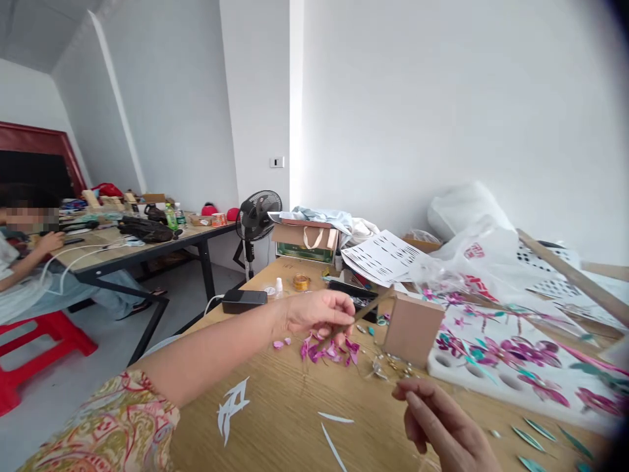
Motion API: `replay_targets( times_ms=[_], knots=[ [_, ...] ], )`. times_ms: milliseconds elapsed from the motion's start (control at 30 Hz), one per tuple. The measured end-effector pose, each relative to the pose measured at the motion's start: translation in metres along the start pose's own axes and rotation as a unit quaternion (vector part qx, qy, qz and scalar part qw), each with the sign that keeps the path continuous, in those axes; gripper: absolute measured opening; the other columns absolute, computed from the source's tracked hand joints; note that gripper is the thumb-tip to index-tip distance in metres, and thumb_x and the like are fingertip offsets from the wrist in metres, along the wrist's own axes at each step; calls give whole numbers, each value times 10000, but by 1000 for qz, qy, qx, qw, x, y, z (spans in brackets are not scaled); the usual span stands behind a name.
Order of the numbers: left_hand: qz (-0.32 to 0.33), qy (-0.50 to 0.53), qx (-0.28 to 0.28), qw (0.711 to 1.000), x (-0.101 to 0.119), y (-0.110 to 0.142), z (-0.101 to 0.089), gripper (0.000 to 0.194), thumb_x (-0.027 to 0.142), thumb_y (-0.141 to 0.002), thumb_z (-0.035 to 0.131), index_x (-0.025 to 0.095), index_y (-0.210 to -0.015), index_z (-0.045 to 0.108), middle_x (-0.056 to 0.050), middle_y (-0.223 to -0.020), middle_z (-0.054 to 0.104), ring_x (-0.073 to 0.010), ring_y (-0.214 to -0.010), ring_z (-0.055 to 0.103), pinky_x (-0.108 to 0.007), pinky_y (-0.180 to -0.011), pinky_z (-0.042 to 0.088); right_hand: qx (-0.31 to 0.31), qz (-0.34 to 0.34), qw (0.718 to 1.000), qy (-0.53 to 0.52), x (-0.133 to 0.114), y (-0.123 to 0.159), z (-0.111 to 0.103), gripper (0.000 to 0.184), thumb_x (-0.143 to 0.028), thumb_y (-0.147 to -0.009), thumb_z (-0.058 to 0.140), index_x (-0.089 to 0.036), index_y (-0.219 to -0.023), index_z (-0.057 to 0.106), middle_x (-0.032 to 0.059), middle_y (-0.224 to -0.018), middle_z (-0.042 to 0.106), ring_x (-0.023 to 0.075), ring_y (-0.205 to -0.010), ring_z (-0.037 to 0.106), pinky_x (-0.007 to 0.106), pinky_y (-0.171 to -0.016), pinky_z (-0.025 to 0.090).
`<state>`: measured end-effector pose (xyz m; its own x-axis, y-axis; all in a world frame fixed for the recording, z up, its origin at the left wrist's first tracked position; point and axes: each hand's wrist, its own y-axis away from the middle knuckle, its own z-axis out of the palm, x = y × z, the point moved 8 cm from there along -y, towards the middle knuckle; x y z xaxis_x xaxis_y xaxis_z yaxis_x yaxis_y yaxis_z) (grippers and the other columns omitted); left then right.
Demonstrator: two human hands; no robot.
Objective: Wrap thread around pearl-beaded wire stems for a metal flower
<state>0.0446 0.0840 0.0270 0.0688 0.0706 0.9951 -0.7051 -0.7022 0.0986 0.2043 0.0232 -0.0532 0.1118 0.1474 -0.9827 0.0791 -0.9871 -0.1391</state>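
My left hand (319, 313) reaches across the wooden table (285, 426), fingers pinched on a thin dark stem (366, 308) that slants up to the right. Below it lie pink-purple petals (329, 351). My right hand (442, 423) is low at the front, fingers curled on a fine wire (381, 370) that I can barely make out. A small brown cardboard box (413, 328) stands just beyond both hands. A white foam board (515, 367) to the right carries pink flowers and teal leaves.
Teal leaf shapes (540, 429) and white paper scraps (230, 410) lie on the near table. A black box (244, 300), wire spool (301, 282), printed sheets (383, 257) and plastic bags (472, 229) crowd the back. A fan (257, 216) stands behind. A seated person (29, 262) works at another table, left.
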Motion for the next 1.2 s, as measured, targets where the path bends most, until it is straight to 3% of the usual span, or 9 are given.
replay_targets(
  times_ms=[133,267,367,533,733,833,967,1067,1200],
  knots=[
    [-44,69,-71,994,-24,-4,45,271,312,-692,656,153,-795,463,3,-664,579,-90,-492,580,-141,-338,250,32,12,987,-157,-8,0,-8,291,-464,-767,557,-216,-918,582,-26,-583,522,85,-469,372,200,-427,286],
    [-64,111,-102,987,-41,-7,65,266,299,-689,663,152,-796,470,7,-644,576,-103,-484,590,-143,-335,258,38,19,967,-252,-11,-1,-10,307,-418,-743,606,-234,-988,590,24,-894,594,55,-467,375,196,-409,264],
    [-85,132,-119,980,-53,-7,72,280,303,-676,676,148,-789,472,7,-633,577,-110,-479,595,-142,-327,260,51,24,956,-289,-12,-1,-13,302,-398,-725,636,-240,-979,597,24,-911,597,49,-460,381,190,-404,265],
    [-108,144,-149,972,-65,-4,83,313,324,-657,693,147,-803,481,5,-644,588,-117,-486,599,-145,-331,262,34,44,948,-314,-12,-2,-8,278,-355,-702,676,-193,-923,624,-29,-552,516,48,-436,337,158,-400,255],
    [-102,154,-211,960,-71,1,94,265,332,-701,648,156,-826,494,-18,-644,609,-138,-562,612,-169,-405,315,28,52,944,-324,-16,-2,-6,228,-327,-622,740,-167,-745,634,-12,-609,547,43,-440,363,151,-388,279],
    [-70,166,-189,965,-74,-2,89,281,371,-735,604,143,-881,528,-50,-718,635,-159,-682,624,-225,-560,395,22,48,945,-324,-17,-1,-4,219,-324,-618,742,-164,-715,628,-16,-566,531,57,-446,395,156,-388,297],
    [-68,212,-150,963,-80,-8,87,442,539,-775,453,136,-934,541,-77,-790,645,-189,-744,625,-332,-731,405,3,54,948,-313,-16,1,0,198,-311,-640,731,-162,-691,611,-23,-513,526,66,-451,425,159,-407,324],
    [-77,220,-178,956,-81,-10,98,570,635,-773,330,136,-940,549,-72,-785,632,-193,-724,617,-362,-743,406,-2,47,954,-295,-16,3,2,182,-305,-664,713,-165,-696,601,-18,-518,546,79,-471,454,171,-431,345],
    [-72,217,-183,956,-80,-9,106,539,628,-743,411,142,-926,553,-37,-720,578,-141,-615,561,-296,-628,421,1,35,963,-268,-17,3,2,194,-316,-663,710,-176,-670,576,-31,-505,542,83,-464,460,184,-441,349]
  ],
)
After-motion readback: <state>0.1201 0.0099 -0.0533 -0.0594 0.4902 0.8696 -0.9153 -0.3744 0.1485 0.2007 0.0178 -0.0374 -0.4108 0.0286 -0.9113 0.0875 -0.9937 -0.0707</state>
